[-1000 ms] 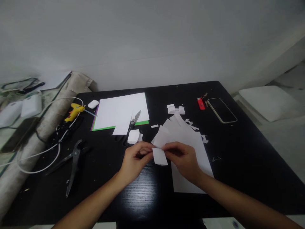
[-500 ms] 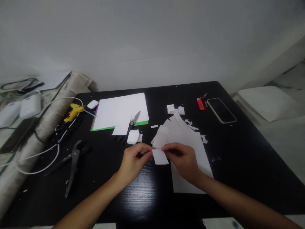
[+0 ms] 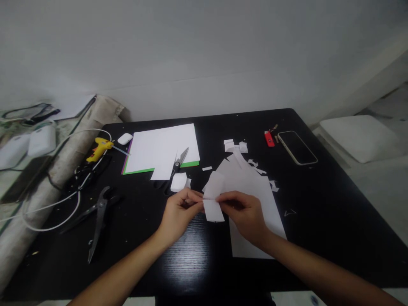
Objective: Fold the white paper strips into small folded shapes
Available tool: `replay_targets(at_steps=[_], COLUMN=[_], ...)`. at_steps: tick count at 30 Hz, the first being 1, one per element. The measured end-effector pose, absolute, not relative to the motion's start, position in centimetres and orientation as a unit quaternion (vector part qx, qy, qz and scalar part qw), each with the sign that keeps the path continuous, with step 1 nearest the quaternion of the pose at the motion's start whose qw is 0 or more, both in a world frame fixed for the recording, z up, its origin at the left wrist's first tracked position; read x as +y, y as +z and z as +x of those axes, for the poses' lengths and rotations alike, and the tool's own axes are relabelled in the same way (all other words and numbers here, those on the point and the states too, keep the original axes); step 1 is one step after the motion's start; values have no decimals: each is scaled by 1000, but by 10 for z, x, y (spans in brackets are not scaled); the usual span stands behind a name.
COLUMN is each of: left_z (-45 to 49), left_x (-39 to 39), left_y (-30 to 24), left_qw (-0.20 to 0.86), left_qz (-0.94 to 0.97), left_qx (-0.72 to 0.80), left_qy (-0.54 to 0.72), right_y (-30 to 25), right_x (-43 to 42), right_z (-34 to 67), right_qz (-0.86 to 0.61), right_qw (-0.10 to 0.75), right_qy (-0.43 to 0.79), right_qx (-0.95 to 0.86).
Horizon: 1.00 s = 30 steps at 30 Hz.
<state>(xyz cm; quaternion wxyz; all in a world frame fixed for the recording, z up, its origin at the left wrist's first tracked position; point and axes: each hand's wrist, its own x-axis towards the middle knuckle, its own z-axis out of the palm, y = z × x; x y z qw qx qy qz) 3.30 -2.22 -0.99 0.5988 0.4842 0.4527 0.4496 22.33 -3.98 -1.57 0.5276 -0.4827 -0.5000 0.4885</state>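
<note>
A small folded piece of white paper (image 3: pixel 213 211) is pinched between my two hands above the table. The fingers of my left hand (image 3: pixel 181 212) close on its left edge near the crease. My right hand (image 3: pixel 245 214) grips the right edge at the same height. Its upper flap tilts away from me and its lower part hangs toward me. Under and beside my right hand lies a larger cut white sheet (image 3: pixel 255 191). Just beyond my left hand sits a small folded paper box (image 3: pixel 179 182), next to black-handled scissors (image 3: pixel 180 160).
White and coloured sheets (image 3: pixel 162 146) lie at the back left, near a yellow glue gun (image 3: pixel 101 148) with a white cord. Pliers (image 3: pixel 101 208) rest at left. A red lighter (image 3: pixel 269 138) and a phone (image 3: pixel 297 147) are at right. Folded paper pieces (image 3: pixel 236 146) and scraps lie behind the cut sheet.
Both hands keep their pinch on the folded paper. Its upper flap has tipped slightly and its lower part sits a touch lower. The view has shifted very slightly.
</note>
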Motion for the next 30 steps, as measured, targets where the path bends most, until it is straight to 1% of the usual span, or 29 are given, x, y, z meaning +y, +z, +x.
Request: replay_targets(at_steps=[6, 17, 30], left_z=[34, 33, 29], left_x=[-21, -22, -23], left_y=[-11, -5, -9], left_qw=[625, 580, 559], left_qz=[449, 514, 537], left_qx=[428, 435, 450], left_qy=[475, 458, 443], right_y=[-15, -15, -13], right_x=[-40, -40, -41], right_z=[223, 222, 222], right_qz=[-487, -482, -483], right_qw=[525, 532, 523], right_qy=[487, 496, 492], right_qx=[-499, -489, -500])
